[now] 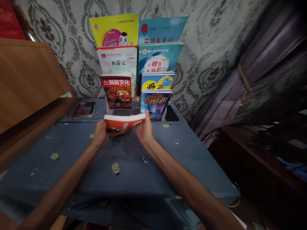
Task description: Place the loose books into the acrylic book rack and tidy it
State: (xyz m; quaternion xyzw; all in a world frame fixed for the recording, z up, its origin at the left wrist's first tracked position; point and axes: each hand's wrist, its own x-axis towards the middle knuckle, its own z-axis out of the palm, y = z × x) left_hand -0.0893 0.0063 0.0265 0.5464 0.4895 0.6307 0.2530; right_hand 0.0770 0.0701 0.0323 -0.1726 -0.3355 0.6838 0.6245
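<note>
Glossy, smooth paper cover on the orange book (124, 124) gripped in the fingers (102, 125). Beneath the fingers, matt grey-blue woven cloth (134, 172) over the bench, softly creased. Just beyond the fingers, shiny printed paper covers on the standing books (116, 92), in a seemingly clear plastic rack (163, 117). Left of the fingers, smooth varnished wood on the cabinet (26, 76); right, purple curtain fabric (268, 64) with a faint sheen.

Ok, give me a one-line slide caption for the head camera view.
The left hand and right hand hold an orange book above a blue-grey tablecloth, facing tiered rows of books.
</note>
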